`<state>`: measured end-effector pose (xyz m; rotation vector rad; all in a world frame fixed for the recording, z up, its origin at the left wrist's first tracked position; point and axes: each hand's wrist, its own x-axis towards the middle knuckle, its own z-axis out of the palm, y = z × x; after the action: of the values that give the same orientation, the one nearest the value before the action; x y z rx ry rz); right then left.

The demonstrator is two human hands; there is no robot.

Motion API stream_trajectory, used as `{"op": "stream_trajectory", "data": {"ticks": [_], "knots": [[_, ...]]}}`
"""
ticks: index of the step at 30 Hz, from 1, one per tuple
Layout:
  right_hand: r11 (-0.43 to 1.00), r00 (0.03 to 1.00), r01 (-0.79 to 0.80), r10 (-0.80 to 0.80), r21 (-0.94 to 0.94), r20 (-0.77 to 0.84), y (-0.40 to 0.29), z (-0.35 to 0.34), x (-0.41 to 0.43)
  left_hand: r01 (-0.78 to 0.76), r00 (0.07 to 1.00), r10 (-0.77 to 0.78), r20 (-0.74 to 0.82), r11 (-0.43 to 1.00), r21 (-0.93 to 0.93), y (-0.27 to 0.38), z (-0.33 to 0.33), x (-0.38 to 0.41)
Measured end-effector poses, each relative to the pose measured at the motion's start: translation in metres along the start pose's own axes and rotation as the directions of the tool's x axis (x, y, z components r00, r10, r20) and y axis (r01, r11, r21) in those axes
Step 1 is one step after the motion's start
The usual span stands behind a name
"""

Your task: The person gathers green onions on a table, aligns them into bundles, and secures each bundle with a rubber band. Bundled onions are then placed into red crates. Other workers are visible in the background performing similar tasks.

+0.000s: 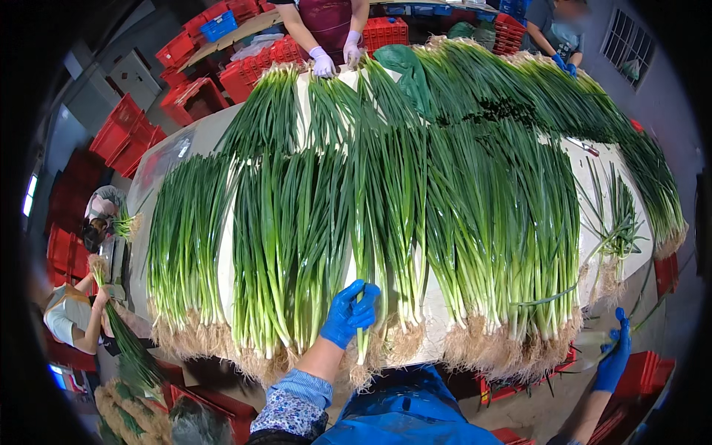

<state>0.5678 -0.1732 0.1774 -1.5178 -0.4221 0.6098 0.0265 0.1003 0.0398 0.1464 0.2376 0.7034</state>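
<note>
My left hand [350,314], in a blue glove, closes around the pale lower stalk of a green onion [361,347] at the table's near edge. Its roots hang below the fist, and its long leaves run away from me among the others. Off the table's right corner is my right hand [613,356], also blue-gloved, with the index finger raised. Beside its thumb a pale stalk or leaf [591,338] is blurred; whether the fingers grip it I cannot tell. Rows of green onions [512,250] lie around my left hand, roots towards me.
A small loose bunch [612,222] lies right, and a red-handled tool [584,147] lies beyond it. Opposite, a person's white-gloved hands [324,62] touch onions. Another person [556,39] works at the far right. Two people are at the left, one holding a bunch [125,328]. Red crates [194,100] stand around.
</note>
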Motion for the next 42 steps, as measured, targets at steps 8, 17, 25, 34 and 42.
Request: {"op": "stream_trajectory", "data": {"ticks": [8,17,25,34,42], "knots": [[0.932,0.959,-0.012,-0.092,-0.363,-0.267,0.039,0.032,0.022,-0.043,0.988,0.043,0.148,0.999,-0.003,0.001,0.011,-0.013],[0.909,0.490,0.135,0.283,-0.393,0.824,0.071,0.308,-0.137,-0.003,0.899,0.143,-0.414,0.947,0.321,0.013,0.008,-0.014],[0.689,0.096,-0.363,0.697,-0.627,0.710,0.176,0.387,-0.216,0.242,0.830,0.268,-0.490,0.618,0.748,-0.024,-0.015,-0.037],[0.678,0.172,-0.432,0.710,-0.595,0.683,0.175,0.397,-0.187,0.266,0.537,0.798,-0.273,0.147,0.953,-0.021,-0.050,-0.117],[0.684,0.174,-0.366,0.717,-0.631,0.675,0.192,0.401,-0.200,0.627,0.598,0.683,-0.420,-0.071,0.776,-0.021,-0.028,-0.081]]}}
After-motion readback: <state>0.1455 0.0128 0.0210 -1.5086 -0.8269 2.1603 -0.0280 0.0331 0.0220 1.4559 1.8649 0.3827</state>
